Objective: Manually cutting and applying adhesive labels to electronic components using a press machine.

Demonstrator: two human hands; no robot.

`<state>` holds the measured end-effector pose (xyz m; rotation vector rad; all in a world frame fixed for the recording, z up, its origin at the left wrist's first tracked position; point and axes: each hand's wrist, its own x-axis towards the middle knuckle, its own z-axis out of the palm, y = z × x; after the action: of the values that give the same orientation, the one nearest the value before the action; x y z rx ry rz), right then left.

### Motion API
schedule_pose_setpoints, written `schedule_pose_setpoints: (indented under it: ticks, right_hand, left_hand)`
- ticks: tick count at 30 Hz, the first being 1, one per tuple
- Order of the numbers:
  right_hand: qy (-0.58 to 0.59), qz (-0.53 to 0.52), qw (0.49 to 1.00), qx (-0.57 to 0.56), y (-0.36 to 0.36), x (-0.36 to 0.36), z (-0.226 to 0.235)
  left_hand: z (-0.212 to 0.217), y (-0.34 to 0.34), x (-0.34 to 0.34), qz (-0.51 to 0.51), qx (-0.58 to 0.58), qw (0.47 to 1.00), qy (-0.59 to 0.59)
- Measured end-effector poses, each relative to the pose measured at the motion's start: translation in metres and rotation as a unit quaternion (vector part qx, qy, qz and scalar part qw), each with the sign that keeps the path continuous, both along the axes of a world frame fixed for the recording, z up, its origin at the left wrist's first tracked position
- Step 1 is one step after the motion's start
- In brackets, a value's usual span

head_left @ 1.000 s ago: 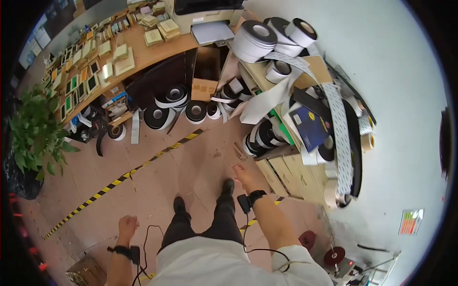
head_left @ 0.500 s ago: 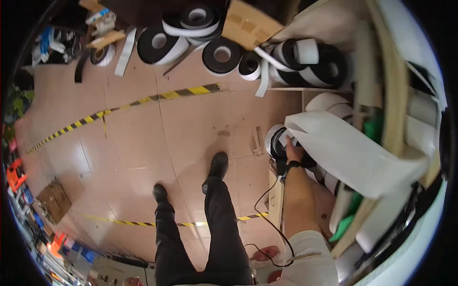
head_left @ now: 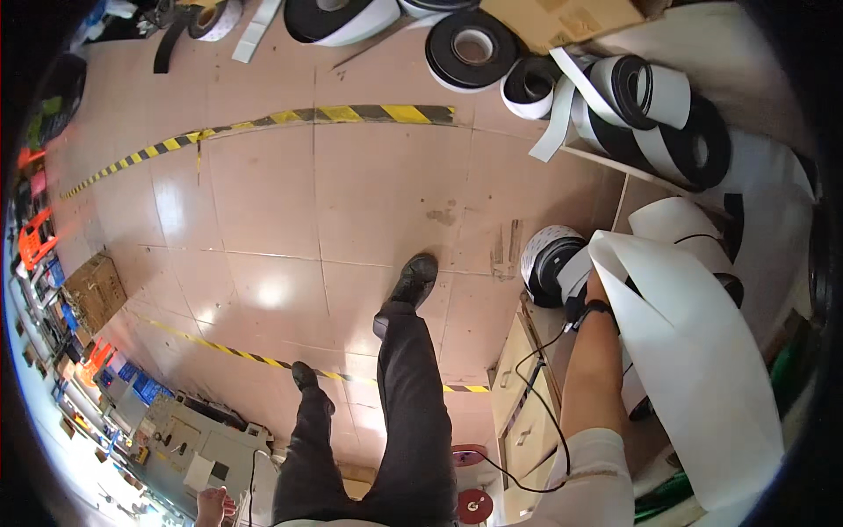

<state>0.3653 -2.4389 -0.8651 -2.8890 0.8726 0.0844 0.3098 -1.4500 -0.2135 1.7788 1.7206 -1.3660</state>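
Observation:
My right arm reaches forward on the right, with a black band and a cable at the wrist. My right hand (head_left: 596,286) is beside a pale flap (head_left: 575,270) next to a stack of black and white rolls (head_left: 546,263). A large curled white sheet (head_left: 694,342) covers part of the hand, and its fingers are hidden. At the lower left edge, my left hand (head_left: 215,507) shows only in part, fingers loosely apart, with nothing visible in it.
Several black-and-white strip rolls (head_left: 472,48) and a cardboard piece (head_left: 571,19) lie at the far side. A drawer cabinet (head_left: 518,386) stands to my right. Black-and-yellow tape (head_left: 351,114) marks the tiled floor. A cardboard box (head_left: 95,292) and a grey machine (head_left: 180,448) are left.
The view has turned and shifted. My left hand has come into view at the lower left. The white sheet now stands more upright beside my right arm and hides more of my right hand.

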Motion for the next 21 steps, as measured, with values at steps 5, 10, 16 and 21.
schedule_pose_setpoints:
  ticks: [5, 10, 16, 21]
  right_hand:
    - [0.168, -0.317, 0.933, -0.015, 0.221, 0.110, 0.183]
    - [0.113, -0.143, 0.963, 0.196, 0.411, 0.156, 0.253]
    - [0.051, 0.261, 0.856, 0.444, 0.608, 0.169, 0.396]
    - [0.254, 0.378, 0.548, 0.701, 0.769, 0.136, 0.571]
  left_hand:
    - [0.003, -0.029, -0.014, 0.050, 0.023, 0.996, -0.067]
    - [0.004, -0.017, -0.067, 0.089, -0.074, 0.981, -0.157]
    - [-0.049, 0.003, -0.112, 0.151, -0.105, 0.907, -0.378]
    - [-0.019, 0.008, -0.110, 0.103, -0.048, 0.859, -0.499]
